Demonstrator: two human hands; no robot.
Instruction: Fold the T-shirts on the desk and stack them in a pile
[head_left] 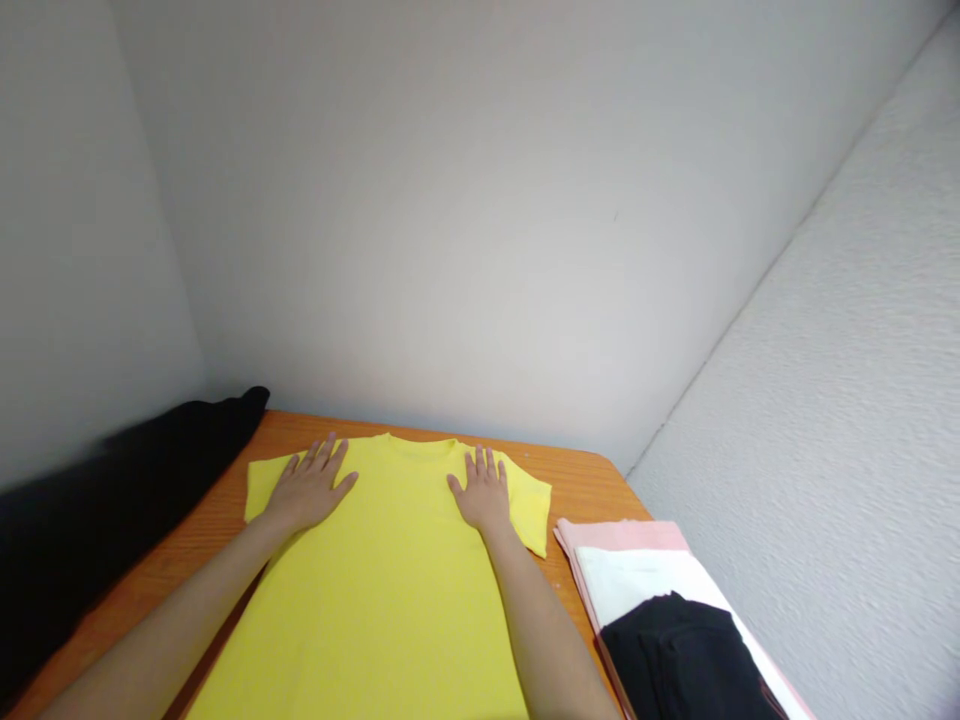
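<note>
A yellow T-shirt (pixel 390 580) lies spread flat, its neckline toward the far wall and both short sleeves out to the sides. My left hand (pixel 309 492) rests palm down on its left shoulder, fingers spread. On the right shoulder, my right hand (pixel 482 492) is also laid flat with the fingers apart. Neither hand grips the cloth. The shirt's lower end runs out of view at the bottom.
The shirt is on a wooden table (pixel 577 478) set against a white wall (pixel 450 220). Along the left edge lies black cloth (pixel 142 480). To the right are layered pink fabric (pixel 637 535), white fabric (pixel 652 575) and a folded black garment (pixel 690 655).
</note>
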